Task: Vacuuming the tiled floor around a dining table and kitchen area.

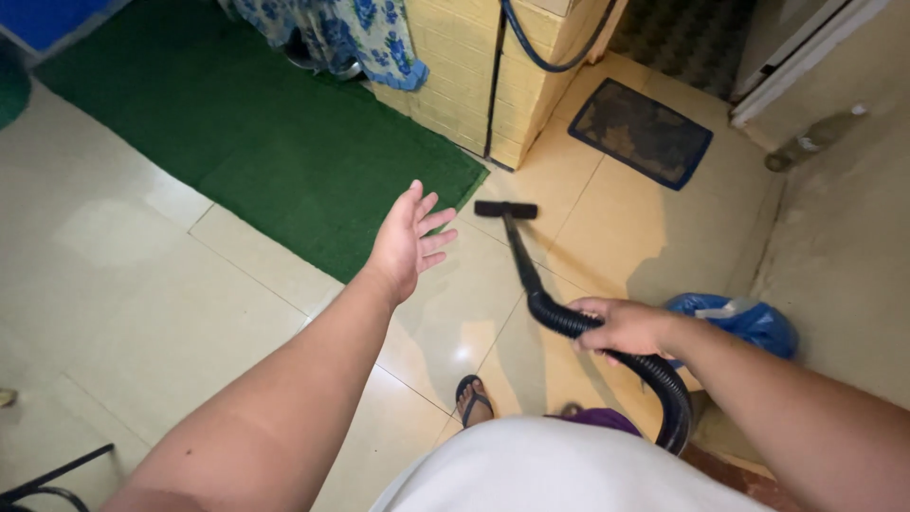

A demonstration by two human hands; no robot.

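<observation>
Near the camera, hose (pixel 607 346) is gripped tight by right hand (pixel 621 325); left hand (pixel 408 239) is held spread, empty. Nozzle (pixel 505 210) is swept over tile beside green mat (pixel 284 152); steady guidance is needed.

Green mat (pixel 284 152), dark doormat (pixel 640 131), blue bag (pixel 749 320), perhaps plastic.

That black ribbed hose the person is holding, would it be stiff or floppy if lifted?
Probably floppy: the hose curves loosely below the right hand. The straight wand beyond looks rigid. Its ribs likely keep it from slipping.
</observation>
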